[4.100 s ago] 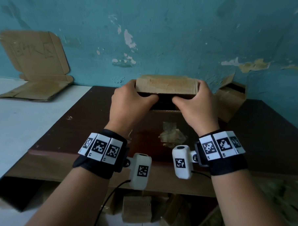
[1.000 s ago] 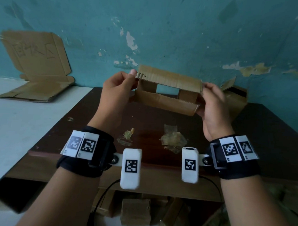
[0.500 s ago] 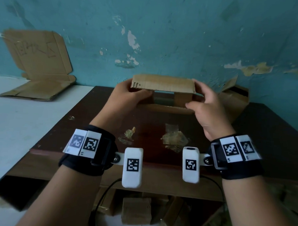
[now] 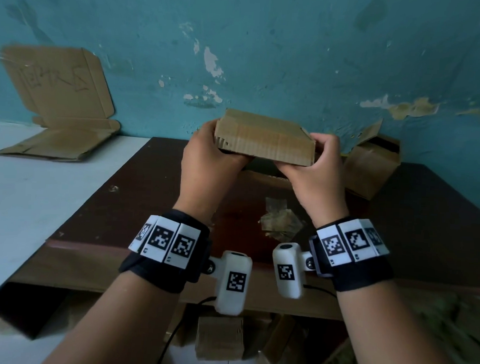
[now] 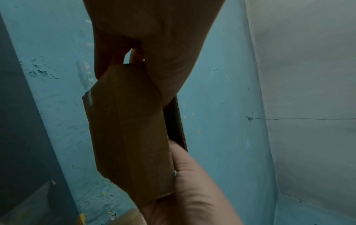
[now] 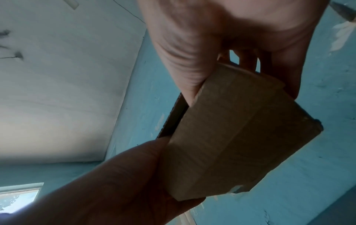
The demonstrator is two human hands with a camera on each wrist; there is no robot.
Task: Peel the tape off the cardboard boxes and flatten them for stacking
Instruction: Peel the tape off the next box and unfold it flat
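Both hands hold a small brown cardboard box [image 4: 262, 140] in the air above the far part of the dark wooden table [image 4: 139, 205]. My left hand [image 4: 209, 155] grips its left end, thumb under a flap and fingers behind. My right hand [image 4: 316, 166] grips the right end the same way. In the left wrist view the cardboard box [image 5: 131, 137] shows a strip of tape down its face, and my left hand's thumb [image 5: 165, 79] goes into the gap behind a flap. The right wrist view shows the box [image 6: 240, 137] pinched between thumb and fingers.
Crumpled peeled tape [image 4: 279, 225] lies on the table below the hands. Another open box [image 4: 371, 165] stands at the back right by the blue wall. Flattened cardboard [image 4: 58, 105] leans on the wall over a white surface at left. More boxes [image 4: 218, 337] sit under the table.
The box was held opened out like a tube a second ago; it has since been turned, and its flaps now lie closed over the front. Both hands shifted their grip to its ends.
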